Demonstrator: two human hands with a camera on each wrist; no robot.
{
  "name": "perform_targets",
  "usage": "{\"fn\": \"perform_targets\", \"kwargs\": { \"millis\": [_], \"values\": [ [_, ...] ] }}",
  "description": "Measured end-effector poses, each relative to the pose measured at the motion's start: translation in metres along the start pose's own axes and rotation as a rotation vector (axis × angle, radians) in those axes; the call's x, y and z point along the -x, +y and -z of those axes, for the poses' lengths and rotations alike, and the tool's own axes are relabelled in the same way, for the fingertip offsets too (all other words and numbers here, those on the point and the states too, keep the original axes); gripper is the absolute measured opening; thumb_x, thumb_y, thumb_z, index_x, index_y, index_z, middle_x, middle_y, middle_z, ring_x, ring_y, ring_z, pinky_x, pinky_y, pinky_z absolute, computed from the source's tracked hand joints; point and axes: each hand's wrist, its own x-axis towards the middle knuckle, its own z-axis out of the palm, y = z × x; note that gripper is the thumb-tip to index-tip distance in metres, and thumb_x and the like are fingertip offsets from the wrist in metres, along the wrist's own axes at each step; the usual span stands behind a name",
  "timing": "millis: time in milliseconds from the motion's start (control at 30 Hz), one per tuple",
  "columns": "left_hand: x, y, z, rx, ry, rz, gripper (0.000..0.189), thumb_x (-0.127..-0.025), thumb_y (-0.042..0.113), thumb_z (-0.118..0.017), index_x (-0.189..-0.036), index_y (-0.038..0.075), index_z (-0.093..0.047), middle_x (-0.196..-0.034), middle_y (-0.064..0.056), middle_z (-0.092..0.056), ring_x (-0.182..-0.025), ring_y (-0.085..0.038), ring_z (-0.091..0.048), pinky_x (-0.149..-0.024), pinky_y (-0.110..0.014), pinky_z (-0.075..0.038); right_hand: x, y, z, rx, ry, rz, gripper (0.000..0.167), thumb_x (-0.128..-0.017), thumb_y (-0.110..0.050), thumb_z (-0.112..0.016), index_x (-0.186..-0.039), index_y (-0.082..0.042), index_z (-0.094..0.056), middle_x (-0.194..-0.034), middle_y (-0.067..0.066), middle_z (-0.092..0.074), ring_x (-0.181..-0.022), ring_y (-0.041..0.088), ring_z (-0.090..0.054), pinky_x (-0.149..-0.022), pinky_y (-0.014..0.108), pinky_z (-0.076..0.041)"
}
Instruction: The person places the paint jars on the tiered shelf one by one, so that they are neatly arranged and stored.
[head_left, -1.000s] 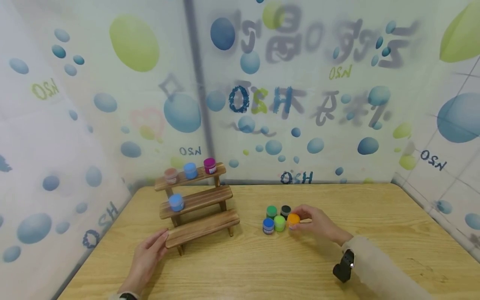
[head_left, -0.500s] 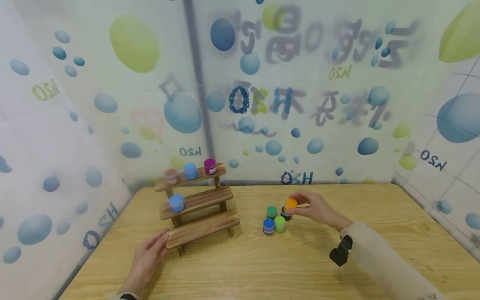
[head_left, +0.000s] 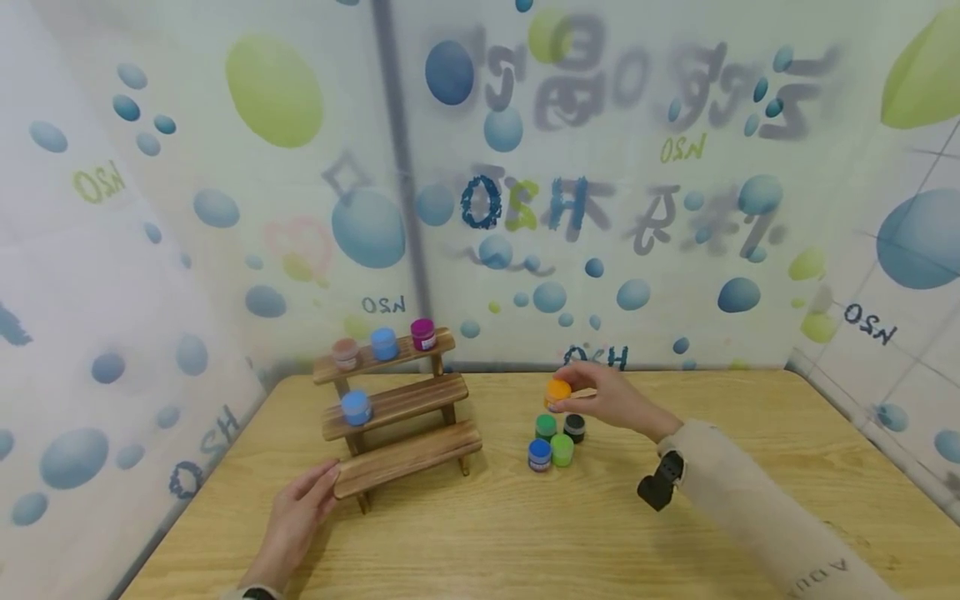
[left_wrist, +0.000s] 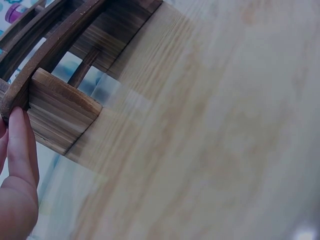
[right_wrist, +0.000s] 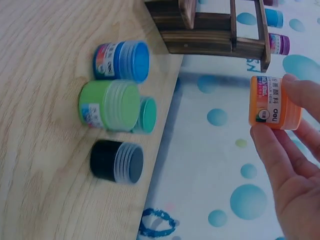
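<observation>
My right hand (head_left: pixel 611 398) pinches an orange paint jar (head_left: pixel 557 393) between thumb and fingertips, raised just behind a cluster of jars. In the right wrist view the jar's printed label faces the camera. Below it on the table are a green jar (head_left: pixel 546 427), a black jar (head_left: pixel 574 427), a dark blue jar (head_left: pixel 539 455) and a light green jar (head_left: pixel 562 450). At the left, my left hand (head_left: pixel 298 510) holds the end of the lowest step of a three-tier wooden stand (head_left: pixel 408 458); its fingertips are partly hidden in the left wrist view.
On the stand's top tier sit a brown jar (head_left: pixel 346 353), a light blue jar (head_left: pixel 384 343) and a purple jar (head_left: pixel 423 334). Another light blue jar (head_left: pixel 356 407) is on the middle tier's left end. A patterned curtain (head_left: pixel 480 275) hangs behind the wooden table (head_left: pixel 480 542).
My right hand has lifted the orange jar off the table beside the cluster and carried it back and left, past the black jar. My left hand stays at the stand.
</observation>
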Motion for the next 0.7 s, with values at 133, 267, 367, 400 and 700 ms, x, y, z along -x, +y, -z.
{"fn": "perform_targets", "kwargs": {
  "millis": [133,267,367,400,700],
  "values": [
    [-0.001,0.0,-0.001,-0.002,-0.001,-0.009,0.046,-0.082,0.035,-0.063,-0.119,0.01,-0.055,-0.098,0.008,-0.058,-0.081,-0.001,-0.057,-0.07,-0.017,-0.049,-0.007,-0.004,-0.008,0.002,-0.026,0.027,0.039,-0.08,-0.021,-0.066,-0.112,-0.001,-0.054,-0.101,0.008,-0.059,-0.093,0.021,-0.057,-0.077,0.034,-0.049],
    [-0.001,-0.001,-0.002,-0.012,0.003,-0.011,0.041,-0.082,0.035,-0.062,-0.116,0.013,-0.056,-0.1,0.007,-0.057,-0.081,-0.001,-0.057,-0.071,-0.017,-0.049,-0.015,-0.011,-0.018,-0.031,-0.051,0.046,0.043,-0.08,-0.02,-0.066,-0.115,0.002,-0.052,-0.103,0.01,-0.058,-0.094,0.022,-0.057,-0.077,0.03,-0.05],
    [-0.001,-0.001,-0.002,-0.011,0.009,-0.006,0.033,-0.082,0.034,-0.062,-0.11,0.016,-0.058,-0.099,0.008,-0.057,-0.081,-0.001,-0.057,-0.071,-0.017,-0.049,-0.022,-0.017,-0.025,-0.084,-0.07,0.062,0.043,-0.081,-0.018,-0.065,-0.116,0.002,-0.051,-0.104,0.011,-0.057,-0.094,0.022,-0.056,-0.076,0.027,-0.05],
    [-0.001,-0.001,-0.001,-0.009,0.008,-0.007,0.031,-0.082,0.034,-0.062,-0.108,0.017,-0.058,-0.099,0.009,-0.057,-0.082,-0.001,-0.057,-0.071,-0.017,-0.049,-0.025,-0.019,-0.027,-0.105,-0.075,0.069,0.042,-0.081,-0.017,-0.065,-0.116,0.002,-0.051,-0.104,0.012,-0.057,-0.094,0.022,-0.056,-0.076,0.027,-0.05],
    [0.0,-0.001,0.0,0.027,0.002,-0.02,0.027,-0.081,0.033,-0.064,-0.104,0.019,-0.061,-0.092,0.011,-0.059,-0.08,-0.001,-0.057,-0.069,-0.017,-0.049,-0.045,-0.04,-0.051,-0.214,-0.125,0.102,0.039,-0.079,-0.01,-0.066,-0.113,0.002,-0.053,-0.104,0.011,-0.056,-0.093,0.022,-0.055,-0.075,0.025,-0.051]
  ]
}}
